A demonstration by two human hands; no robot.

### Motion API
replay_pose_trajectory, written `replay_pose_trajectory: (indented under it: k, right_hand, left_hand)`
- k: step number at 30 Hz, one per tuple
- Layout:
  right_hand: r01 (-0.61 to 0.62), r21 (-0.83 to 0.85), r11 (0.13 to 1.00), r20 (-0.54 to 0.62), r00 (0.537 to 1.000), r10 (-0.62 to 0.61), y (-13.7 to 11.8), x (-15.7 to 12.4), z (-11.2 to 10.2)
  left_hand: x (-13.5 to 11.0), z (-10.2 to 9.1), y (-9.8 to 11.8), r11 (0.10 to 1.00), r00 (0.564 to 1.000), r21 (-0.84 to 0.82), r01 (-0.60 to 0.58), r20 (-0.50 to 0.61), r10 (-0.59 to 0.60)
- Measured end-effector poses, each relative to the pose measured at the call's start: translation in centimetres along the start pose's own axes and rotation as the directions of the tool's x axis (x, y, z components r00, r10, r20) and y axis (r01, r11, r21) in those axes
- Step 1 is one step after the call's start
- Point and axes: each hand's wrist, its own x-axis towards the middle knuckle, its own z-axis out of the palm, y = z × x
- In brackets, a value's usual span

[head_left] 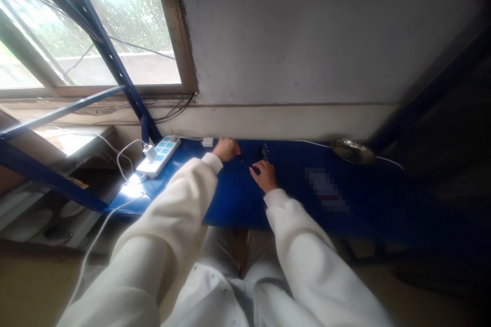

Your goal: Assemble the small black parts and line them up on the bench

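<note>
Both hands are over the blue tabletop (238,199), a short gap apart. My left hand (227,149) is closed in a pinch, with a small dark piece (241,158) showing at its fingertips. To its right and a little nearer to me, my right hand (265,176) pinches another small dark piece (253,169) between thumb and fingers. Both pieces are too small to name. Just beyond my right hand lie some tiny clear and dark items (264,151), whose kind I cannot make out.
A white power strip (159,157) with a white plug (149,152) lies at the left. Behind my left hand is a white adapter (207,142). A shiny metal dish (352,150) sits at the back right, near a pixelated patch (327,190). Blue metal uprights (115,56) stand by the window.
</note>
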Motion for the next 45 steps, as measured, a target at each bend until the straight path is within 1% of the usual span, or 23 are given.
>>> replay_pose_trajectory:
  k: [2,4,6,9,14,20,22,26,33,38,45]
  right_hand:
    - [-0.001,0.018,1.000,-0.003,1.000,0.001,0.0,-0.2,-0.1]
    - [-0.001,0.034,0.999,-0.009,1.000,0.002,0.0,-0.3,-0.1]
    - [-0.005,0.042,0.999,-0.016,1.000,0.005,-0.1,-0.4,-0.2]
    - [-0.005,0.042,0.999,-0.022,1.000,0.006,-0.1,-0.4,-0.2]
    - [-0.007,0.029,1.000,-0.037,0.999,0.008,-0.1,-0.4,-0.2]
    - [0.038,0.081,0.996,-0.168,0.985,-0.024,0.3,-0.4,0.0]
    - [0.046,0.092,0.995,-0.191,0.981,-0.028,0.4,-0.4,0.1]
    - [0.037,0.096,0.995,-0.186,0.982,-0.018,0.5,-0.4,0.3]
    - [0.011,0.090,0.996,-0.159,0.987,0.004,0.6,-0.3,0.2]
    - [0.007,0.096,0.995,-0.160,0.987,0.008,0.6,-0.2,0.2]
    - [0.002,0.095,0.995,-0.177,0.984,0.015,0.7,-0.2,0.3]
  left_hand:
    - [0.3,-0.5,-1.5,0.998,0.998,0.032,0.062,0.015,-0.063]
    - [0.2,-0.5,-2.7,0.995,0.995,0.043,0.094,0.028,-0.095]
    - [0.0,-0.2,-3.5,0.995,0.995,0.050,0.091,0.039,-0.093]
    - [-0.5,0.4,-4.0,0.994,0.996,0.091,0.059,0.057,-0.064]
    - [-0.8,0.8,-4.0,0.987,0.994,0.152,0.048,0.091,-0.063]
    - [-1.0,0.3,-3.8,0.984,0.987,0.174,0.047,0.143,-0.072]
    - [-1.0,0.2,-3.8,0.982,0.985,0.182,0.049,0.154,-0.078]
    - [-1.0,0.2,-3.7,0.980,0.982,0.189,0.064,0.164,-0.096]
    - [-1.1,0.2,-3.7,0.982,0.981,0.178,0.059,0.170,-0.089]
    - [-1.2,0.1,-3.7,0.985,0.982,0.168,0.050,0.170,-0.079]
    - [-1.3,-0.3,-3.3,0.981,0.975,0.179,0.077,0.192,-0.111]
